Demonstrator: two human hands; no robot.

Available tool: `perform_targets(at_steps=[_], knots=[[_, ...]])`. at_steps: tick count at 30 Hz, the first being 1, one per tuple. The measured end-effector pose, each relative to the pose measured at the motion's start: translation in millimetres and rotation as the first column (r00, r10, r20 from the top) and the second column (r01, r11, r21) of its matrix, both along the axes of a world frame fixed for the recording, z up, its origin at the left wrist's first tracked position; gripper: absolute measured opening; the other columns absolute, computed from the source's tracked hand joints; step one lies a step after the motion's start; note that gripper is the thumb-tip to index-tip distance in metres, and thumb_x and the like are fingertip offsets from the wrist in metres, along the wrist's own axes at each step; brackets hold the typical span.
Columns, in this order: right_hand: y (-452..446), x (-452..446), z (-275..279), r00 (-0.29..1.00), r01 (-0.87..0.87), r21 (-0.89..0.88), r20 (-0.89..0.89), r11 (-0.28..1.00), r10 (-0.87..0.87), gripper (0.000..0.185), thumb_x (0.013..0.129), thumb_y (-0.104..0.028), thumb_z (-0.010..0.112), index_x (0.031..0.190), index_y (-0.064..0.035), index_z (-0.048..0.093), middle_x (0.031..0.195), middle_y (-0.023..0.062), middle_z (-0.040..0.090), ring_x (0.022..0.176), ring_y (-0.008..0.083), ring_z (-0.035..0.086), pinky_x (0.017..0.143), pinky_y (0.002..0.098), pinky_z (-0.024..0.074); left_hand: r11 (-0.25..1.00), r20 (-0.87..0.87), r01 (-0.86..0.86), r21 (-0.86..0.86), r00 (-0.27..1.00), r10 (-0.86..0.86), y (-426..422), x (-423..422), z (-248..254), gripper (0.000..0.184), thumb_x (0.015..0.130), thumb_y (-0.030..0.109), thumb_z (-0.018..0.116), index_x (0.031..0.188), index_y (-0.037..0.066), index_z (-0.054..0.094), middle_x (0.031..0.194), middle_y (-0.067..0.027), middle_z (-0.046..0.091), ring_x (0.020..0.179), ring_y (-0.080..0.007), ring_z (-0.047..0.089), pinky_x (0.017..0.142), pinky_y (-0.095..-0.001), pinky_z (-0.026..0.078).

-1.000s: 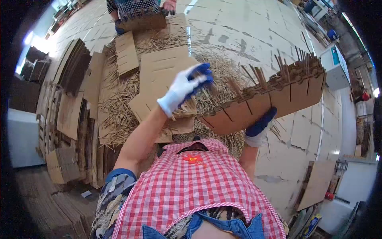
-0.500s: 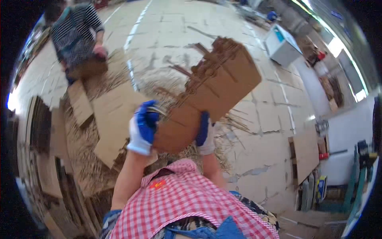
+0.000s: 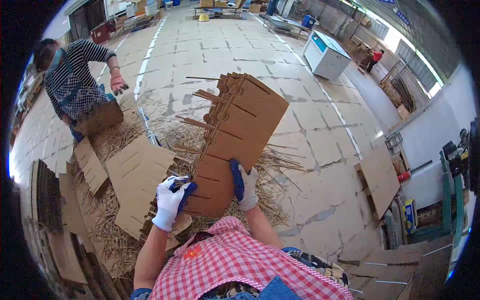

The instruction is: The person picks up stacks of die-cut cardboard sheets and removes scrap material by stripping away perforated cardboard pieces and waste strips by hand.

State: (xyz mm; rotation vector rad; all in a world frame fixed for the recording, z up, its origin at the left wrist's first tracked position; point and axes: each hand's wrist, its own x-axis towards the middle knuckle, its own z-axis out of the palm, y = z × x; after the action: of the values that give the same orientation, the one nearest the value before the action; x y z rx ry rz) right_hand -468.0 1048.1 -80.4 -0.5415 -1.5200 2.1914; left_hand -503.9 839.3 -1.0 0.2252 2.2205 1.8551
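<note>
Cardboard sheets [image 3: 137, 167] lie at left, on scraps [image 3: 105, 212]. Left hand [image 3: 172, 200], gloved: fingers curled at slotted edge of stack [image 3: 250, 130]; whether clamped on strips [image 3: 210, 96], not discernible. Stack: centre, held tilted, strips jutting left, probably angled so they face left hand. Right hand [image 3: 244, 184], gloved: fingers clamped on right edge, apparently bracing stack's weight.

Matt brown cardboard stack [image 3: 246, 131] here, smooth-faced, rough along its notched edge! Cloth gloves [image 3: 168, 202], blue-coated; soft-looking checked cloth apron [image 3: 215, 265]; coarse, matt paperboard scraps [image 3: 106, 221].
</note>
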Motion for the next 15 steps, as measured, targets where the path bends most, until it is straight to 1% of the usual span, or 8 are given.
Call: perform_targets(at_steps=[1,2,4,6,7,9,11,15], knots=[[-0.4,-0.4,3.7,0.999,-0.029,-0.091,0.017,0.995,0.031,0.034,0.088,-0.007,0.05,0.121,0.0005,0.044,0.118,0.0088,0.051,0.107,0.0173,0.05,0.094,0.0318,0.039,0.993,0.237,-0.062,0.096,0.971,0.037,-0.4,1.1,2.6,0.017,0.084,0.013,0.057,0.087,-0.002,0.064,0.073,-0.0021,0.062,0.064,-0.0093,0.055,0.057,-0.0235,0.044],[5.9,-6.9,-16.5,0.999,-0.042,-0.098,0.024,0.994,0.044,0.034,0.088,-0.007,0.05,0.121,0.0005,0.044,0.118,0.0088,0.051,0.107,0.0173,0.05,0.094,0.0318,0.039,0.993,0.243,-0.075,0.088,0.969,0.052,2.6,0.5,2.5,0.017,0.084,0.013,0.057,0.087,-0.002,0.064,0.073,-0.0021,0.062,0.064,-0.0093,0.055,0.057,-0.0235,0.044],[9.4,-23.9,-79.5,0.971,0.168,-0.022,-0.169,0.985,-0.17,0.033,0.087,-0.022,0.055,0.11,0.0015,0.053,0.108,0.0066,0.057,0.092,0.0158,0.055,0.079,0.0291,0.0451,0.967,0.318,-0.172,0.188,0.942,0.105,5.4,-5.7,-7.5,0.019,0.084,0.015,0.058,0.087,-0.002,0.063,0.066,0.0,0.06,0.059,-0.0082,0.053,0.052,-0.0217,0.041],[15.7,-28.2,-90.9,0.95,-0.012,-0.355,-0.296,0.935,-0.1,0.033,0.09,-0.024,0.05,0.112,0.0004,0.051,0.111,0.0073,0.055,0.097,0.0176,0.054,0.083,0.0321,0.045,0.997,0.085,-0.019,0.07,0.996,0.013,-12.1,-24.2,-36.4,0.021,0.084,0.018,0.058,0.085,-0.002,0.064,0.067,0.0006,0.06,0.059,-0.007,0.052,0.051,-0.022,0.04],[7.3,-12.4,-48.9,0.953,-0.052,-0.385,-0.295,0.922,-0.07,0.031,0.09,-0.021,0.049,0.112,0.0003,0.051,0.111,0.0073,0.055,0.096,0.0185,0.055,0.083,0.0331,0.0454,0.999,0.143,0.043,-0.019,0.989,-0.04,-15.3,-21.5,-21.2,0.028,0.084,0.019,0.059,0.101,-0.003,0.059,0.088,-0.0041,0.063,0.076,-0.0099,0.056,0.065,-0.0232,0.046],[5.5,-6.7,-0.4,0.955,-0.038,-0.388,-0.286,0.921,-0.081,0.029,0.09,-0.017,0.05,0.112,0.0006,0.05,0.11,0.0078,0.055,0.096,0.0193,0.055,0.083,0.0343,0.046,0.991,-0.068,0.011,0.132,0.998,-0.002,-11.2,-16.4,-13.9,0.043,0.084,0.02,0.059,0.119,-0.003,0.048,0.112,-0.0077,0.056,0.1,-0.013,0.052,0.086,-0.0258,0.042],[-0.6,-1.6,7.2,0.963,0.001,-0.365,-0.25,0.931,-0.099,0.028,0.089,-0.015,0.051,0.112,0.0011,0.049,0.109,0.0082,0.055,0.095,0.0192,0.055,0.083,0.0344,0.0464,0.926,-0.023,0.28,0.252,0.959,-0.284,-9.7,-12.6,1.4,0.056,0.084,0.02,0.059,0.13,-0.002,0.035,0.125,-0.01,0.047,0.114,-0.0142,0.043,0.098,-0.0276,0.032],[-19.8,3.4,22.5,0.963,0.008,-0.26,-0.26,0.966,-0.078,0.029,0.088,-0.014,0.054,0.112,0.0013,0.049,0.107,0.0088,0.055,0.094,0.0188,0.055,0.081,0.0343,0.0469,0.953,-0.169,0.254,0.163,0.959,-0.227,8.7,4.9,16.9,0.049,0.084,0.021,0.059,0.125,-0.002,0.042,0.12,-0.0104,0.051,0.108,-0.0143,0.047,0.094,-0.0282,0.037]])
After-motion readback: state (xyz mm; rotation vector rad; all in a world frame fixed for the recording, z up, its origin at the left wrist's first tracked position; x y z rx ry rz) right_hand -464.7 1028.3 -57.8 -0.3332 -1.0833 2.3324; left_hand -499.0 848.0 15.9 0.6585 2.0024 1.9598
